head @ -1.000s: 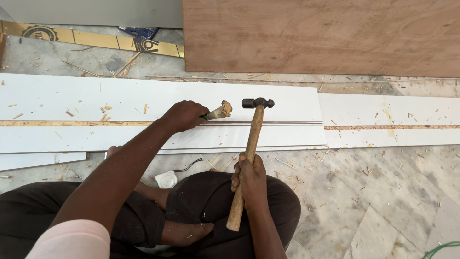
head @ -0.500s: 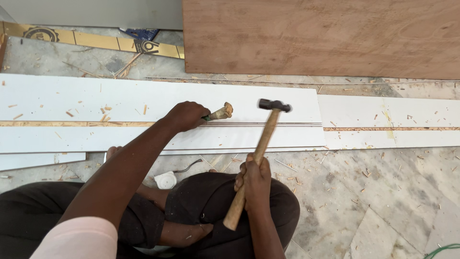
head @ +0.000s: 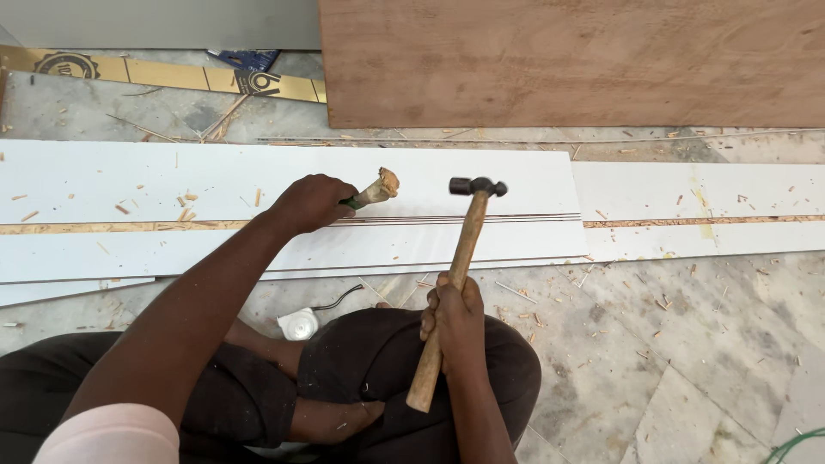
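My left hand point(head: 311, 203) grips a chisel point(head: 375, 188) whose battered wooden butt sticks out to the right, its tip hidden under the hand against a long white laminated board point(head: 481, 176) with a groove along it. My right hand point(head: 453, 316) holds a wooden-handled hammer point(head: 464, 249) upright, its dark steel head point(head: 478, 186) a short way to the right of the chisel butt and apart from it. I sit cross-legged on the floor in dark trousers.
A second white board point(head: 705, 185) continues to the right. A large brown plywood sheet point(head: 567, 60) lies beyond. A gold and black strip point(head: 155, 73) lies at top left. A small white round object point(head: 301, 324) with a cord sits by my knee. Wood chips litter the marble floor point(head: 687, 344).
The hammer head swung out to the right, away from the chisel butt, then came back left toward it. My left hand has kept the chisel in place.
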